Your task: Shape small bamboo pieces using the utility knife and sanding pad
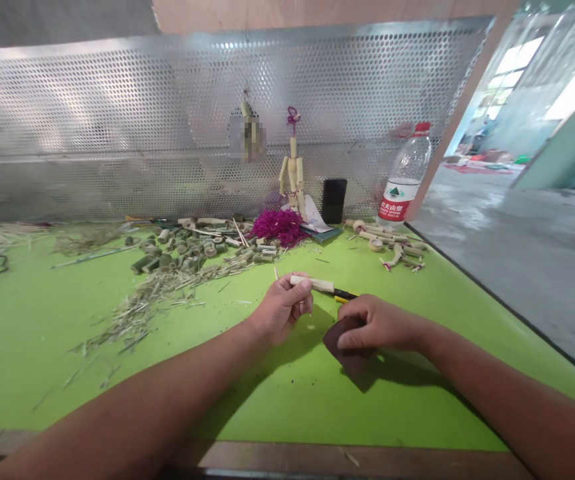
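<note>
Near the middle of the green table, my left hand grips a short pale bamboo piece between thumb and fingers. To its right, my right hand is closed on a dark brown sheet, maybe sandpaper, which hangs folded below the fingers. A black and yellow tool lies between the hands, just beyond my right hand; its far end is hidden behind the bamboo piece.
Cut bamboo pieces and thin shavings lie to the left. Magenta string, a jointed bamboo figure, a phone and a bottle stand along the perforated metal panel. More bamboo parts lie at the back right.
</note>
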`<action>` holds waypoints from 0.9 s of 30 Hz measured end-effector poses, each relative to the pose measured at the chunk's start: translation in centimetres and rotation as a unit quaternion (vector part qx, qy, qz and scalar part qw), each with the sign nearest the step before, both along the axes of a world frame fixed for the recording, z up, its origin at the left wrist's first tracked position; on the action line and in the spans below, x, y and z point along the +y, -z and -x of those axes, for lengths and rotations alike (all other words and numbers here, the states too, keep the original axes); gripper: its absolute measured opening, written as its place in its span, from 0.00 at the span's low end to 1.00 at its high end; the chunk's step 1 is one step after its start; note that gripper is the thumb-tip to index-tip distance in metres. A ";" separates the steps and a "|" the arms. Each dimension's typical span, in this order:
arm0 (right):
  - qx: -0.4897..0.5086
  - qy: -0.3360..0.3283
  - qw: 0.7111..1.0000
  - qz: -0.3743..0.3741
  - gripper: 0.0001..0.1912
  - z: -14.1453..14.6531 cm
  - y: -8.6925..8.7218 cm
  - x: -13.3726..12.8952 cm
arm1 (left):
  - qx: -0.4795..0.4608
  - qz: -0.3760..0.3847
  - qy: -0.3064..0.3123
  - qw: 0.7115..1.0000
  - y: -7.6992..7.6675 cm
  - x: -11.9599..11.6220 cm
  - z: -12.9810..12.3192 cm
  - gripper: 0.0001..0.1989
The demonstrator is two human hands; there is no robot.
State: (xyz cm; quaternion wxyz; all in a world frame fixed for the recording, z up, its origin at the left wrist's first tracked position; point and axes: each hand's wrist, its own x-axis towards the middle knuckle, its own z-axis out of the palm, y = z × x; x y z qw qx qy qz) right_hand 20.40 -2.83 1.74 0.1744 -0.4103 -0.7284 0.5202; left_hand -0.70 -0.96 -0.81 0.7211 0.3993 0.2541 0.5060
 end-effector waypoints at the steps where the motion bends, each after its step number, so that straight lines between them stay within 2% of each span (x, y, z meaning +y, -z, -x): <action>1: 0.022 -0.010 1.000 0.014 0.16 -0.1 -0.2 -0.1 | 0.005 0.008 -0.007 1.000 0.0 0.0 0.0 0.11; 7: 0.183 0.070 0.979 0.063 0.20 -0.8 -0.1 0.0 | -0.002 0.038 0.040 0.998 -0.6 -0.1 -0.1 0.09; 8: 0.196 0.084 0.975 0.066 0.20 -0.9 0.0 0.2 | -0.001 0.034 0.045 0.998 -0.7 -0.1 -0.1 0.11; 12: 0.227 0.142 0.963 0.029 0.19 -0.9 0.3 1.0 | 0.033 0.012 0.092 0.995 -1.1 -0.7 -0.1 0.35; 14: 0.228 0.143 0.963 0.007 0.17 -0.8 0.3 1.3 | 0.057 0.004 0.122 0.991 -1.1 -1.1 -0.1 0.39; 16: 0.219 0.139 0.966 -0.004 0.18 -0.5 0.3 1.3 | 0.078 -0.011 0.152 0.985 -0.9 -1.4 -0.3 0.36; 20: 0.161 0.110 0.981 -0.003 0.22 0.1 0.0 0.9 | 0.108 -0.036 0.186 0.976 -0.3 -1.4 -0.6 0.19; 23: 0.119 0.107 0.987 -0.028 0.20 0.3 0.0 0.6 | 0.130 -0.045 0.195 0.971 -0.3 -1.4 -0.5 0.19; 27: 0.081 0.165 0.982 -0.051 0.18 -0.1 0.2 0.9 | 0.163 -0.050 0.215 0.962 -0.9 -1.5 -0.1 0.21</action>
